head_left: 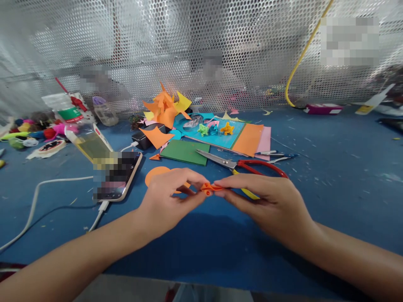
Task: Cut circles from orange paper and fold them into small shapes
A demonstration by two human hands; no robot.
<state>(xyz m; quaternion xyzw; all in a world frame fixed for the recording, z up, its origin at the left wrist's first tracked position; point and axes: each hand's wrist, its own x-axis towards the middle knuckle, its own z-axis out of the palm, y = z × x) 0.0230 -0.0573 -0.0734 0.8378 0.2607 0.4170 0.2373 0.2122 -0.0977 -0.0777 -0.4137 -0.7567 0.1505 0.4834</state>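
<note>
A small folded orange paper piece [208, 189] with curled bits at its left end is pinched between both hands above the blue table. My left hand [171, 195] grips its left end between thumb and fingers. Its right end sits between the thumb and forefinger of my right hand [267, 197]. Behind the right hand lie scissors [225, 161] with one red and one yellow handle, partly covered by that hand. Orange paper circles [157, 173] lie behind the left hand, which hides part of them. A green paper stack [184, 152] is just beyond, under the scissors' tips.
A phone [121, 178] on a white cable lies left. Farther back are orange paper scraps [165, 107], a blue sheet [208, 136] bearing several small folded paper figures, orange sheets [250, 138] and pens [277, 157]. A perforated metal panel [252, 50] borders the table's far side.
</note>
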